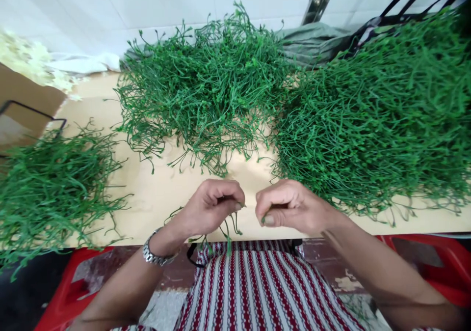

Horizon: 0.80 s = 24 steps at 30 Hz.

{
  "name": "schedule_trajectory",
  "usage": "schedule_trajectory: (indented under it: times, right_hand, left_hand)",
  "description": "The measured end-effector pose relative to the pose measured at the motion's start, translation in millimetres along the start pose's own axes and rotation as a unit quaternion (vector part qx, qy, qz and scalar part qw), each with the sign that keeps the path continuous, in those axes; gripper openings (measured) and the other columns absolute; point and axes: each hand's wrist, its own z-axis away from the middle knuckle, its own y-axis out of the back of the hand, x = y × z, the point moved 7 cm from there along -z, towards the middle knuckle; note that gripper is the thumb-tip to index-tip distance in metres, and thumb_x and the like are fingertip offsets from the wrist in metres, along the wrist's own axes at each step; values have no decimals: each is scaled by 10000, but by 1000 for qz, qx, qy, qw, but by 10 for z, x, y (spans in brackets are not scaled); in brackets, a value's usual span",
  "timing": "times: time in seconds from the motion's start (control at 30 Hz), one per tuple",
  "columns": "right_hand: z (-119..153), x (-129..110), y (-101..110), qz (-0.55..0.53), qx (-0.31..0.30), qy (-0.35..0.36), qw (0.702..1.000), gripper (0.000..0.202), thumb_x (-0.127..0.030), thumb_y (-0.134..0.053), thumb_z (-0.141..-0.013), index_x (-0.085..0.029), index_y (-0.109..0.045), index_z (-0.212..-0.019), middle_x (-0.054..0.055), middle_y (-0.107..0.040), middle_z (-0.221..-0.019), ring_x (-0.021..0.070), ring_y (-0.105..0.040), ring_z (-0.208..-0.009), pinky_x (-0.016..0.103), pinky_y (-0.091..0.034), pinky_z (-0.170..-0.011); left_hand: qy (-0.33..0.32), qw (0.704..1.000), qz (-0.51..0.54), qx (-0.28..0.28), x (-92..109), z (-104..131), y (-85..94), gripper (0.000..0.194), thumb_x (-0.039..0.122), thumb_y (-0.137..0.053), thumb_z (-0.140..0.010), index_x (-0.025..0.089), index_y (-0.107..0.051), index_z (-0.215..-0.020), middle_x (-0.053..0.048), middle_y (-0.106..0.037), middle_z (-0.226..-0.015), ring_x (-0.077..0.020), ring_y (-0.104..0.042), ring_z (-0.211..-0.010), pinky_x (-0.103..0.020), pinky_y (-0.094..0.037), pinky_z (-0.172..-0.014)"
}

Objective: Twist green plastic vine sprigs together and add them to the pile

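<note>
My left hand [215, 206] is closed in a pinch over the table's front edge, with a thin tip poking out between thumb and forefinger. Branching green artificial stems [228, 233] hang below that hand, their upper ends hidden by it. Just to the right, my right hand [290, 206] is also pinched, and a bit of a green stem [263, 219] shows at its thumb tip. A small gap separates the two hands. Beyond them a loose heap of green stems [206, 85] lies on the table [147, 188].
A bigger heap of stems [379, 120] fills the right side. Another pile [55, 188] hangs over the front edge at left. Behind it stand a cardboard box [29, 100] and pale yellow flowers [25, 58]. Red stools [69, 291] are below the table, and a wall [165, 2] closes the back.
</note>
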Motion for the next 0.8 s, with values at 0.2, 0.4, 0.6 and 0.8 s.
schedule_trajectory:
  times: [0.2, 0.4, 0.6, 0.8]
  right_hand:
    - [37, 106, 111, 30, 120, -16, 992, 223, -332, -391, -906, -154, -498, -824, -17, -464, -624, 74, -427, -543, 187, -349, -495]
    - [-46, 218, -68, 83, 144, -53, 985, 209, -307, -529, -838, -151, -545, -977, -66, -341, -565, 57, -290, -477, 175, -242, -428]
    - [-81, 111, -115, 142, 163, 26, 976, 69, -206, -553, -812, -149, -589, -829, -15, -493, -667, 70, -406, -565, 182, -328, -514]
    - [-87, 89, -127, 113, 175, 37, 977, 158, -264, -512, -848, -153, -558, -746, -18, -519, -636, 72, -423, -544, 180, -342, -506]
  left_hand:
    - [42, 986, 142, 81, -131, -17, 165, 61, 172, -665, -654, 128, -627, -638, -4, -542, -590, -73, -417, -502, -199, -328, -455]
    - [55, 976, 174, 122, -144, -14, 167, 101, 189, -698, -640, 126, -620, -630, 12, -516, -620, -55, -424, -490, -183, -336, -438]
    - [64, 968, 208, 127, -209, -4, 137, 120, 186, -700, -645, 121, -600, -629, 23, -497, -590, -45, -398, -466, -177, -315, -427]
    - [37, 927, 345, 146, -222, 29, 75, 102, 169, -694, -638, 130, -601, -653, -13, -600, -691, -45, -424, -472, -182, -314, -429]
